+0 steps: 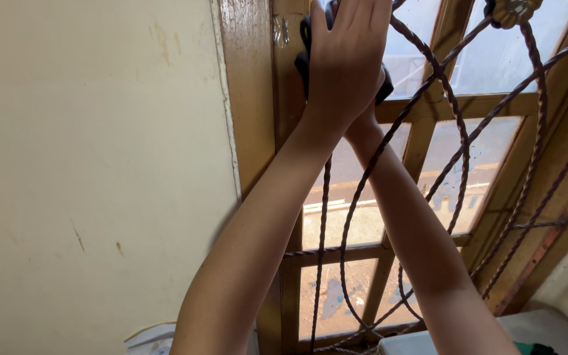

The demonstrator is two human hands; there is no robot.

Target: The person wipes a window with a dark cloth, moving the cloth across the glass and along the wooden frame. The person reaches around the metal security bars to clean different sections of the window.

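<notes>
Two hands reaching up together, left hand [346, 62] spread flat over a black object [305, 56] against the window frame [258, 98], right hand hidden, grip untellable; possibly scraping wrists on the twisted metal grille [458, 118].

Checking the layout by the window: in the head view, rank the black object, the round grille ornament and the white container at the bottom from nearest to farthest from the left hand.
From left hand:
1. black object, directly behind it.
2. round grille ornament, upper right.
3. white container, bottom left.
</notes>
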